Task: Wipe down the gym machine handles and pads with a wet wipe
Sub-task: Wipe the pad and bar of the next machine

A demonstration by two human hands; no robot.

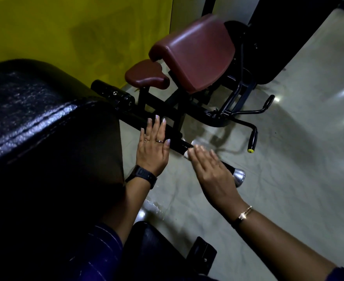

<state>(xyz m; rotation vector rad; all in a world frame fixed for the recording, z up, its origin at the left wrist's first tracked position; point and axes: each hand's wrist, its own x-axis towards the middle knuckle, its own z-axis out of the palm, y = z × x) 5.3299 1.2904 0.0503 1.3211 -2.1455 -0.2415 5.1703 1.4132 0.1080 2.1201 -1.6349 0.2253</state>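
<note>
wipe [187, 154] prob under r hand [209, 169] fingertips, on bar [178, 145]

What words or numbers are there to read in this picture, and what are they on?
"G" and "C": pale marks on the black roller pad, blurred, so only a guess.
Wristwatch face: too dark and small to read.
No other writing shows anywhere.

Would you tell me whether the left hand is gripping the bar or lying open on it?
Open: the left hand lies flat on the bar, fingers straight, none curled round it.
</note>
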